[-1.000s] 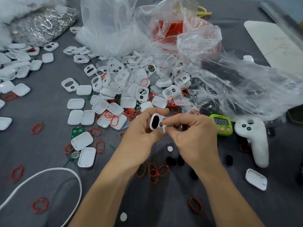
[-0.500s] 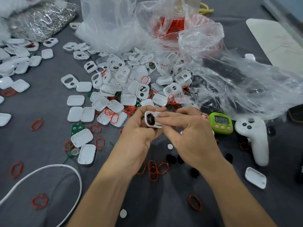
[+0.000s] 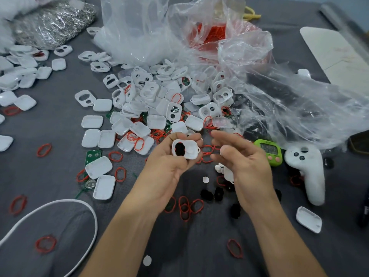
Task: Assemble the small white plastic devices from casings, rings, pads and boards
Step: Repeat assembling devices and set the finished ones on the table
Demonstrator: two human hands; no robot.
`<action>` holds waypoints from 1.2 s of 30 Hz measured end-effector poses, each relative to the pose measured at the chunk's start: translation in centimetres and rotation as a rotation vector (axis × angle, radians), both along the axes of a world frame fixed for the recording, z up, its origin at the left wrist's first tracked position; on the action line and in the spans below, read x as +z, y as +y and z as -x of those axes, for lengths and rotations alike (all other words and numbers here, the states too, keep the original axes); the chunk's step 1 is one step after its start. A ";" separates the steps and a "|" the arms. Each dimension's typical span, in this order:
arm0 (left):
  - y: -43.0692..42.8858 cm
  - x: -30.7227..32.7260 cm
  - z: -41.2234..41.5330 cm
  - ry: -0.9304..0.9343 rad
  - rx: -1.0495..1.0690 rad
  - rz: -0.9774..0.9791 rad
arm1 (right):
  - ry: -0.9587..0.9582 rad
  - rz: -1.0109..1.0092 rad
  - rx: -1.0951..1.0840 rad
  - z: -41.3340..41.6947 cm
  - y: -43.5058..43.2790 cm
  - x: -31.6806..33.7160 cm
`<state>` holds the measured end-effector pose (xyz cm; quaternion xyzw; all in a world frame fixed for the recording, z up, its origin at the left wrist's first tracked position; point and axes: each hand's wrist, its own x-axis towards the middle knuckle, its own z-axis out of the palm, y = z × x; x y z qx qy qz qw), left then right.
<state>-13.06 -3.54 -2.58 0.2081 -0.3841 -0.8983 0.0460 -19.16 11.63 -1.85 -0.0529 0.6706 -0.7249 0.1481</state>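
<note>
Resting in the left hand (image 3: 169, 164) was 1 white casing (image 3: 189, 149), raised above the gray cloth (image 3: 60, 246) at mid-scene and pinched between the thumb and the curled fingertips. Its larger opening was filled by 1 black pad (image 3: 179, 149); the smaller opening beside it looked white. Right hand (image 3: 247, 164): just beside the casing, not touching it, fingers loosely bent and spread, nothing visibly held, slightly blurred. Beyond both hands lay 1 heap of casings (image 3: 159, 100), lids and 2-hole fronts mixed, with red rings (image 3: 138, 143) tangled among them. Near the wrists were more red rings in 1 cluster on the cloth, loose black pads (image 3: 207, 193) and 2 small white discs (image 3: 205, 179). To the left, 1 green board (image 3: 92, 155) sat partly under a lid. To the right stood 1 green timer (image 3: 269, 151) and, beside it, 1 white controller (image 3: 305, 172). At the back were crumpled clear plastic bags (image 3: 279, 92), 1 holding more red rings, and 1 bag of shiny metal bits (image 3: 54, 23) at far left. At lower left, 1 white cord (image 3: 65, 200) curved across the cloth.
</note>
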 end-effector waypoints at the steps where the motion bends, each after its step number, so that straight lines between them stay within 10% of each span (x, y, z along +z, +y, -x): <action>1: -0.1 0.0 -0.1 0.006 -0.006 0.008 | -0.013 -0.035 -0.020 0.2 0.1 0.0; 29: 0.4 0.1 0.5 0.139 -0.191 0.294 | -0.106 -0.213 -0.065 0.1 -3.4 0.2; 36: -1.0 0.1 1.1 0.130 -0.287 0.417 | -0.360 0.024 -0.053 0.3 -3.4 -0.1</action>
